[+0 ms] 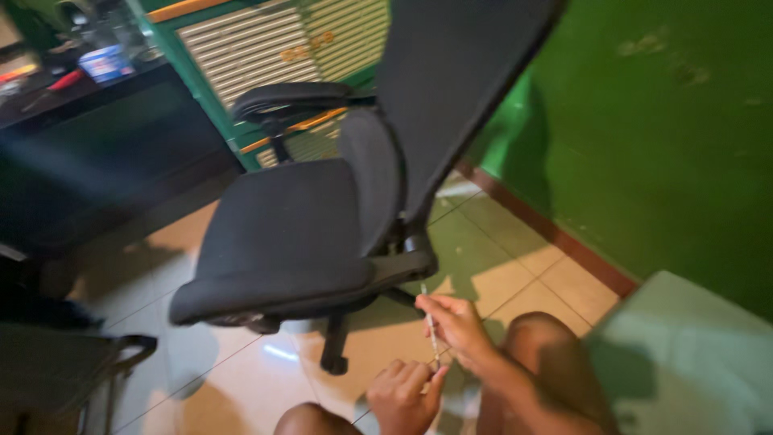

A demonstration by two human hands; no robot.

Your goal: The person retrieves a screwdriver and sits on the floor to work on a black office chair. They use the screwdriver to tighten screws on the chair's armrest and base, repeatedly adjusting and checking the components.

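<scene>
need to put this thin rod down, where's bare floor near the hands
Bare tile floor lies between the black office chair and the green wall. Crowded around the chair's base, the knees, and both hands, left hand and right hand, holding the thin rod.

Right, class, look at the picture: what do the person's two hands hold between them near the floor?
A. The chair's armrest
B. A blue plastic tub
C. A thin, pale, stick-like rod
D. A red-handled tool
C: the right hand pinches the upper part of a thin pale rod and the left hand meets its lower end, just beside the black office chair.
</scene>
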